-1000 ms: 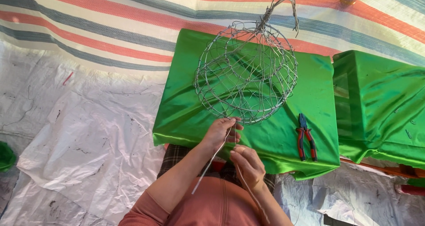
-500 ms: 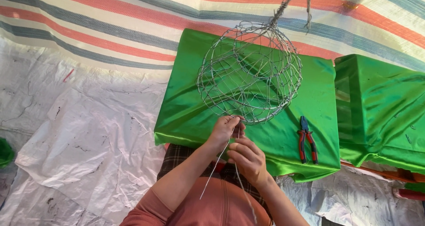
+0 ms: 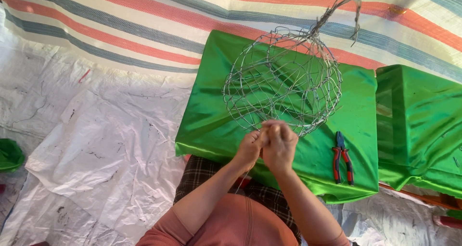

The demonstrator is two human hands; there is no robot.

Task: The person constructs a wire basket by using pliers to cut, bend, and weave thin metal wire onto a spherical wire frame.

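Head view, the only one. Closed up fast: brought the left hand (image 3: 250, 147) and the right hand (image 3: 280, 145) tight together, knuckle to knuckle, at the near lower rim of the wire frame (image 3: 284, 82). Half a second before, had them slightly apart with a long loose strand trailing down toward the lap; now showed almost nothing of that strand, only bunched fingers clamped at the rim wire. Blurred the right hand a little, so could not make out which strand sat in the pinch. Judged from that: took up the slack into the grip, with the work moved right onto the frame's edge.

Kept the wire frame where it was, a round open-mesh ball lying on the green cloth-covered block (image 3: 211, 111), its twisted stem (image 3: 337, 12) pointing up and away over the striped tarp (image 3: 144, 29). Tilted hardly at all between the pictures.

Left the red-handled pliers (image 3: 342, 158) untouched, flat on the same green cloth, just right of the hands and clear of the frame. Had a second green block (image 3: 418, 125) standing well apart to the right, and crumpled white plastic sheet (image 3: 96, 145) spread across the ground to the left.
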